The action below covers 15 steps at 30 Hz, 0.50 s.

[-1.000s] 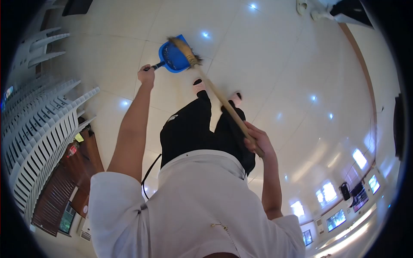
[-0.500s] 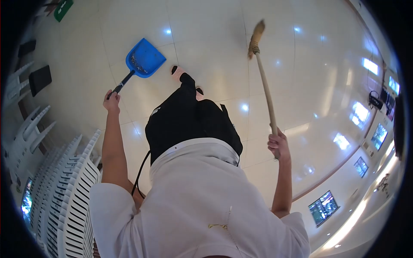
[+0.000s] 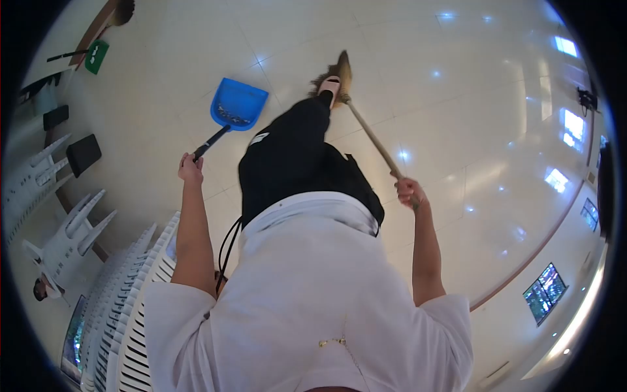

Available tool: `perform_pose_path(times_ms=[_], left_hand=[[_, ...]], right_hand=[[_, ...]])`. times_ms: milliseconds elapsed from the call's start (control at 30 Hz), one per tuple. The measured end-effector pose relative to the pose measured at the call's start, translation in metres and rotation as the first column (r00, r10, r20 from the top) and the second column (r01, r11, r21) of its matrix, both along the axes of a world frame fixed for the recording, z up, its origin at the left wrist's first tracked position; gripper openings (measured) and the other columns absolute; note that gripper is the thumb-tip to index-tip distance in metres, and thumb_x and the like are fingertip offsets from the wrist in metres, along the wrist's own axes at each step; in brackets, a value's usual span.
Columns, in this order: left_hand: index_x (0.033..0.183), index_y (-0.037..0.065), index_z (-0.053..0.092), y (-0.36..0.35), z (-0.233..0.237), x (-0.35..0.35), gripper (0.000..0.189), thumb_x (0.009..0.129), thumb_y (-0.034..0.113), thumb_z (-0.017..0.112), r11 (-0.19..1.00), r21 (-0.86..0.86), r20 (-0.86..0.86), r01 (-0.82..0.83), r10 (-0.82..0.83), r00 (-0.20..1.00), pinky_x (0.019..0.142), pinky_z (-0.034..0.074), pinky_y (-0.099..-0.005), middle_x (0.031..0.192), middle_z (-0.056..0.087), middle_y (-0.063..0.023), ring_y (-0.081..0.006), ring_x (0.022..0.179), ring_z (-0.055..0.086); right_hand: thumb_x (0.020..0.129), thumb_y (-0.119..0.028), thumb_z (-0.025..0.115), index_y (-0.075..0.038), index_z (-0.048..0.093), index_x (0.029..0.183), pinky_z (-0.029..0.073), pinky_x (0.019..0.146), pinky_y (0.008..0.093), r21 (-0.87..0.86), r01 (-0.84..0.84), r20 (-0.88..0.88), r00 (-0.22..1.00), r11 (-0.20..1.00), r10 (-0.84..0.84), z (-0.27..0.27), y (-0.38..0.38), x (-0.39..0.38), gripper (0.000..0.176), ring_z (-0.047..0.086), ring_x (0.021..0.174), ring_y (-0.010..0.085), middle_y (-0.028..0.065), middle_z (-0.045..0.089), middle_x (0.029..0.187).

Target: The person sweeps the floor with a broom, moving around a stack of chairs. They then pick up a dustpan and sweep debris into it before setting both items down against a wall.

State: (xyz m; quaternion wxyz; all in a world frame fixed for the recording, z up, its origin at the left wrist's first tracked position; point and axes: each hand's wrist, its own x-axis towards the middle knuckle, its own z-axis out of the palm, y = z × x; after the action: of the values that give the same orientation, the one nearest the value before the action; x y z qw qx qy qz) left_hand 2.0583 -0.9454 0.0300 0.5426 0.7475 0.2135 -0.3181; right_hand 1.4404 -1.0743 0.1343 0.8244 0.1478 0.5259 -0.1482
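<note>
My left hand (image 3: 191, 168) is wrapped round the black handle of a blue dustpan (image 3: 243, 99), held out ahead on my left. Grey debris (image 3: 234, 116) lies inside the pan, towards its handle side. In my right hand (image 3: 410, 192) is the wooden stick of a broom (image 3: 372, 136), gripped near its upper end. The broom's tan bristle head (image 3: 345, 72) is beside my foot (image 3: 330, 83), which partly overlaps the bristles in this view.
Stacked white plastic chairs (image 3: 134, 294) line the left side. Black seats (image 3: 83, 155) stand further forward there, near a green dustpan (image 3: 96, 56) and another broom head (image 3: 123, 12) by the wall. Glossy pale tiles (image 3: 470, 163) cover the floor. A windowed wall runs along the right.
The broom head has swung left and inward to beside my foot. My foot has stepped forward and right. The blue dustpan has shifted slightly to the right in view, still held.
</note>
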Motion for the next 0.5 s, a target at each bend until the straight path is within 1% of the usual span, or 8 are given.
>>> perform_pose_path(times_ms=[33, 67, 100, 167, 233, 267, 433, 500], left_hand=[[0.101, 0.003, 0.047, 0.005, 0.003, 0.002, 0.031, 0.071, -0.002, 0.054, 0.999, -0.033, -0.009, 0.027, -0.027, 1.0, 0.061, 0.053, -0.03, 0.09, 0.051, -0.0118, -0.0199, 0.071, 0.056], [0.101, 0.003, 0.047, 0.012, 0.006, 0.003, 0.031, 0.071, -0.002, 0.054, 0.998, -0.039, -0.002, 0.043, -0.043, 0.999, 0.061, 0.053, -0.03, 0.09, 0.051, -0.0118, -0.0199, 0.071, 0.056], [0.102, 0.003, 0.047, 0.012, 0.009, -0.002, 0.032, 0.072, -0.002, 0.054, 0.998, -0.01, -0.015, 0.066, -0.066, 0.998, 0.062, 0.053, -0.03, 0.092, 0.05, -0.0122, -0.0204, 0.071, 0.056], [0.103, 0.003, 0.046, 0.013, 0.009, -0.005, 0.033, 0.072, -0.001, 0.054, 0.996, 0.032, -0.04, 0.089, -0.087, 0.995, 0.064, 0.053, -0.03, 0.093, 0.049, -0.0125, -0.021, 0.072, 0.056], [0.105, 0.003, 0.045, 0.021, 0.018, -0.005, 0.035, 0.072, -0.001, 0.054, 0.995, -0.043, -0.052, 0.089, -0.091, 0.995, 0.065, 0.053, -0.0307, 0.095, 0.048, -0.0129, -0.0228, 0.072, 0.056], [0.105, 0.003, 0.045, 0.021, 0.018, -0.004, 0.035, 0.072, -0.001, 0.054, 0.995, -0.049, -0.048, 0.087, -0.089, 0.995, 0.065, 0.053, -0.0307, 0.095, 0.048, -0.0129, -0.0228, 0.072, 0.056], [0.108, 0.004, 0.044, 0.011, 0.024, 0.001, 0.038, 0.072, -0.002, 0.053, 0.998, 0.01, -0.005, 0.063, -0.063, 0.998, 0.064, 0.053, -0.03, 0.098, 0.047, -0.013, -0.0234, 0.074, 0.056], [0.109, 0.005, 0.044, -0.004, 0.025, 0.003, 0.039, 0.072, -0.002, 0.053, 0.998, 0.012, 0.0, 0.067, -0.067, 0.998, 0.062, 0.052, -0.0291, 0.095, 0.048, -0.012, -0.0229, 0.074, 0.056]], right_hand=[[0.082, -0.005, 0.035, -0.003, 0.035, 0.118, 0.027, 0.029, 0.0168, 0.035, 0.11, 0.002, 0.994, 0.993, -0.11, -0.008, -0.002, 0.006, 0.036, 0.031, 0.035, 0.0009, -0.0046, 0.033, 0.053], [0.082, -0.005, 0.034, 0.0, 0.039, 0.112, 0.028, 0.03, 0.0152, 0.084, 0.219, 0.072, 0.972, 0.972, -0.225, -0.007, -0.006, 0.013, 0.031, 0.032, 0.035, 0.0011, -0.0044, 0.034, 0.053], [0.082, -0.005, 0.034, 0.0, 0.039, 0.112, 0.028, 0.03, 0.0152, 0.071, 0.23, 0.078, 0.969, 0.971, -0.235, -0.009, -0.013, 0.013, 0.031, 0.032, 0.035, 0.0011, -0.0044, 0.034, 0.053], [0.083, -0.005, 0.034, 0.002, 0.039, 0.109, 0.031, 0.033, 0.0146, 0.037, 0.27, 0.216, 0.938, 0.962, -0.272, -0.007, -0.011, 0.016, 0.028, 0.034, 0.036, 0.0012, -0.0037, 0.034, 0.053], [0.086, -0.009, 0.032, -0.002, 0.041, 0.09, 0.034, 0.036, 0.0175, 0.092, 0.291, 0.343, 0.888, 0.952, -0.305, -0.001, -0.021, 0.035, 0.012, 0.037, 0.039, 0.0026, -0.0042, 0.035, 0.053], [0.087, -0.011, 0.031, -0.001, 0.041, 0.088, 0.034, 0.037, 0.0181, 0.135, 0.325, 0.258, 0.901, 0.936, -0.35, 0.012, -0.033, 0.05, 0.014, 0.037, 0.039, 0.0028, -0.0043, 0.035, 0.052], [0.087, -0.013, 0.033, -0.004, 0.04, 0.078, 0.033, 0.036, 0.0172, 0.164, 0.382, 0.222, 0.884, 0.91, -0.411, 0.012, -0.068, 0.07, 0.015, 0.036, 0.039, 0.0031, -0.0051, 0.033, 0.049], [0.087, -0.014, 0.034, -0.005, 0.039, 0.074, 0.033, 0.036, 0.0169, 0.148, 0.401, 0.22, 0.878, 0.904, -0.425, 0.005, -0.075, 0.07, 0.016, 0.035, 0.038, 0.003, -0.0055, 0.032, 0.048]])
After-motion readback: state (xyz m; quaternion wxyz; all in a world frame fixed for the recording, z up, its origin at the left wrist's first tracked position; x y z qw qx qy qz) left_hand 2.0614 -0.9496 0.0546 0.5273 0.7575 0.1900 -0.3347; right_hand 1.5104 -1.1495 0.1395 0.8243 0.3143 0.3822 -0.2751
